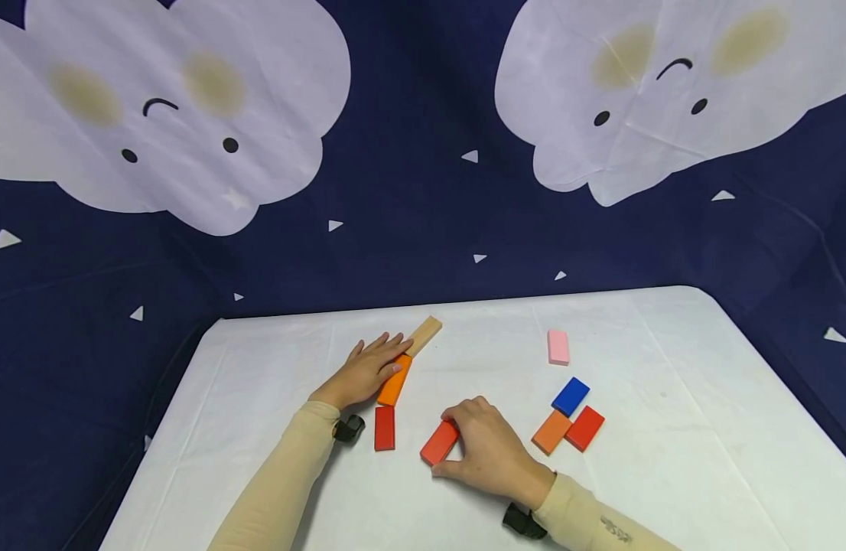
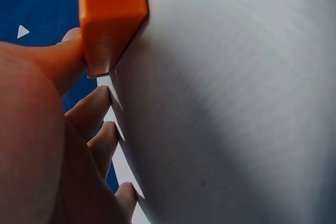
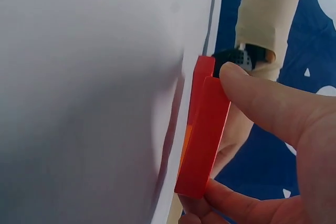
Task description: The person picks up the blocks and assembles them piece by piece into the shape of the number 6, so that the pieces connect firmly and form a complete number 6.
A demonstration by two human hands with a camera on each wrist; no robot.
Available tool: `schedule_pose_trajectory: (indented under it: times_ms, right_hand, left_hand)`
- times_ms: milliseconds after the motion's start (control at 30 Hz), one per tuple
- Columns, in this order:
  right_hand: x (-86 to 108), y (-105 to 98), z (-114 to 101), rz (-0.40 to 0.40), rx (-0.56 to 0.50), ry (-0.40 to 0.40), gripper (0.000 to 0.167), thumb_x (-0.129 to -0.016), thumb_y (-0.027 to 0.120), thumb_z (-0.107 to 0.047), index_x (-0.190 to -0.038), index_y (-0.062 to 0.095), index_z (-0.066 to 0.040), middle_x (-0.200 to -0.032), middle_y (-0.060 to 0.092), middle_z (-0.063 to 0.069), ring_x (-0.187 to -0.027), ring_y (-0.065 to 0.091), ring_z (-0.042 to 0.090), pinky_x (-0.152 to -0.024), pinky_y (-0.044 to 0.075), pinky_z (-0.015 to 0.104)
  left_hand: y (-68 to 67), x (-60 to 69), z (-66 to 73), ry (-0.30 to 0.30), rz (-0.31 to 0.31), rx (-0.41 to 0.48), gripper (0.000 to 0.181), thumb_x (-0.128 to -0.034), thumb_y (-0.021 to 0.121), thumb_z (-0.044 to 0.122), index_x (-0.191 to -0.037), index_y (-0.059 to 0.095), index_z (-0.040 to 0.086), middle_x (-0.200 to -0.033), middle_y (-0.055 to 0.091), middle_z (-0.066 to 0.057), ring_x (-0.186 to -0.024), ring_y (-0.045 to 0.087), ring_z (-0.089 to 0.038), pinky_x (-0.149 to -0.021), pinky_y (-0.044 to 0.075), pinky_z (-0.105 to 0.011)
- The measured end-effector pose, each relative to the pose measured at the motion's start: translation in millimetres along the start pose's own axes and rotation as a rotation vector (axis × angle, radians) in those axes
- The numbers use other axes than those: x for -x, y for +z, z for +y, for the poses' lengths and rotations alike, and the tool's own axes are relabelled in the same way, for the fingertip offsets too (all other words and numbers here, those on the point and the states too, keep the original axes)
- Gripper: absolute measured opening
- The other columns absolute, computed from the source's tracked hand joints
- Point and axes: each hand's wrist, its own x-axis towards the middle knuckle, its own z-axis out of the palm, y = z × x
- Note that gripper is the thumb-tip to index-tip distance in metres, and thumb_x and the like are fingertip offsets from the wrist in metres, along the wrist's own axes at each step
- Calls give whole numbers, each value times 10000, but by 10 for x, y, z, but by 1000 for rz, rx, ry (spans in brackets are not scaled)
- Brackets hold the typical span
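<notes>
My right hand point(image 1: 490, 448) pinches a red block point(image 1: 439, 443) by its two ends, between thumb and fingertips, low over the white table. The right wrist view shows the same red block point(image 3: 206, 135) standing on edge from that angle. My left hand point(image 1: 361, 375) lies with fingers stretched out beside an orange block point(image 1: 397, 386), its thumb touching that block. Its fingertips reach a plain wooden block point(image 1: 426, 334). A second red block point(image 1: 385, 428) lies at the near end of the orange one, so the three form a bent line.
On the right of the white table point(image 1: 671, 444), a blue block point(image 1: 571, 396), an orange-brown block point(image 1: 551, 432) and another red block point(image 1: 584, 428) lie close together. A pink block point(image 1: 558, 347) lies farther back. Dark blue cloth with clouds point(image 1: 423, 191) rises behind the table.
</notes>
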Motion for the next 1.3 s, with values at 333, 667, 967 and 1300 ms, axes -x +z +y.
schedule_pose_trajectory:
  times_ms: [333,667,967,1300]
  right_hand:
    - [-29,57,-100,-57,9,-4,675,-688,897,-487,-1138,682,-33,-1068,670,38,-1012,548,193,-935,479,408]
    - [-80,97,-203,-82,38,-11,685,-692,888,-514,-1128,682,-28,-1056,664,43,-991,539,192,-916,475,385]
    - [-116,144,-241,-56,90,-43,661,-689,889,-514,-1087,677,-32,-990,651,26,-916,518,175,-858,473,343]
    - [-146,157,-254,-43,106,-35,654,-654,903,-536,-1026,652,-61,-879,592,-20,-842,490,154,-805,474,327]
  left_hand:
    - [4,5,-11,18,9,7,511,-1079,451,325,-1572,377,211,-1627,312,-69,-1527,186,-307,-1201,36,-617]
    - [5,0,-15,12,1,9,510,-1082,447,320,-1576,369,221,-1629,308,-63,-1529,177,-301,-1205,34,-607]
    - [-2,13,-16,20,9,14,509,-1079,455,318,-1572,378,217,-1626,314,-65,-1529,177,-304,-1201,32,-618]
    - [-1,13,-12,23,12,15,508,-1078,458,316,-1570,381,220,-1625,317,-63,-1529,179,-302,-1202,33,-614]
